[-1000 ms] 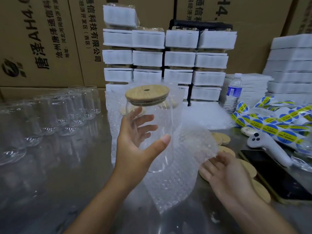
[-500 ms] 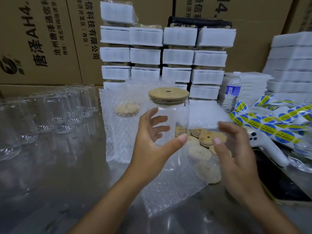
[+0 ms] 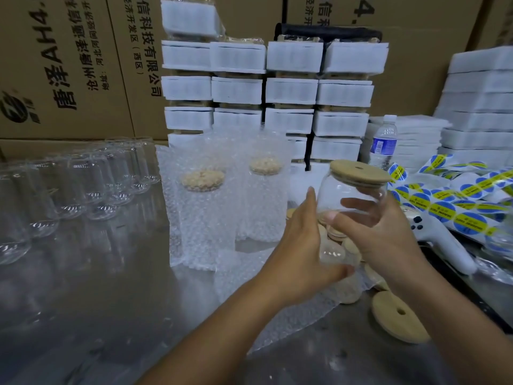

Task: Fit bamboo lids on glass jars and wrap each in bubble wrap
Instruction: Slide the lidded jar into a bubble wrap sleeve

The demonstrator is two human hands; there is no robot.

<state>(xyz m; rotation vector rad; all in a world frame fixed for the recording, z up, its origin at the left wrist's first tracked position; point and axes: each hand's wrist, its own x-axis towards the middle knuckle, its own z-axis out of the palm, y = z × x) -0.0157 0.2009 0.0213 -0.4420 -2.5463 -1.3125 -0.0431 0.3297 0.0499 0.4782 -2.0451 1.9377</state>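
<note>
A clear glass jar (image 3: 337,191) with a bamboo lid (image 3: 359,172) on top is tilted to the right above the table. My left hand (image 3: 299,251) holds its lower left side, thumb under the base. My right hand (image 3: 380,232) grips the jar's right side, fingers curled across the glass. A loose sheet of bubble wrap (image 3: 283,309) lies flat on the table beneath both hands. Two wrapped jars (image 3: 205,207) stand upright behind it. Loose bamboo lids (image 3: 397,316) lie at the right.
Several empty glass jars (image 3: 69,187) stand in rows at the left. White boxes (image 3: 291,90) are stacked at the back. A water bottle (image 3: 384,141), sticker rolls (image 3: 455,201), a white controller (image 3: 441,243) and a dark phone sit at the right.
The lidded jar moved right and down and tilted. My right hand came up from the table and took hold of the jar's right side.
</note>
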